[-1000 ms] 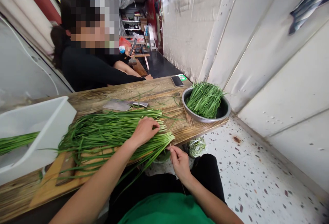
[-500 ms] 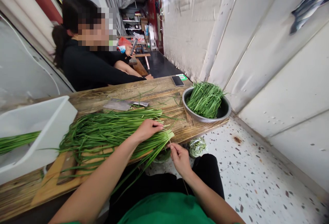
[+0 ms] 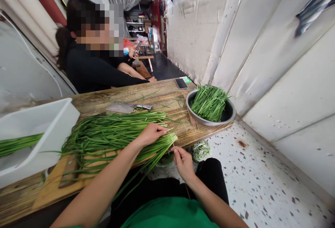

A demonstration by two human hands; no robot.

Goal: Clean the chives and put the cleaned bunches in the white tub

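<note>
A long heap of garlic chives (image 3: 112,127) lies across a wooden cutting board (image 3: 47,193), its pale cut ends toward the right. My left hand (image 3: 153,133) rests on the chives with thumb and fingers pinched at the stem ends. Just below, a smaller bunch of stems fans out under that hand and hangs past the table edge. Between thumb and forefinger, my right hand (image 3: 184,161) grips a thin bamboo skewer (image 3: 187,190). Its upper end meets the cut ends of the lower bunch, while the rest trails down past my wrist.
A metal bowl (image 3: 209,122) piled with chives stands at the table's right end, beside loose skewers (image 3: 193,120). A cleaver (image 3: 123,107) lies behind the heap. On the left is a white bin (image 3: 52,130). A phone (image 3: 181,83) lies at the back; a person (image 3: 94,67) sits beyond.
</note>
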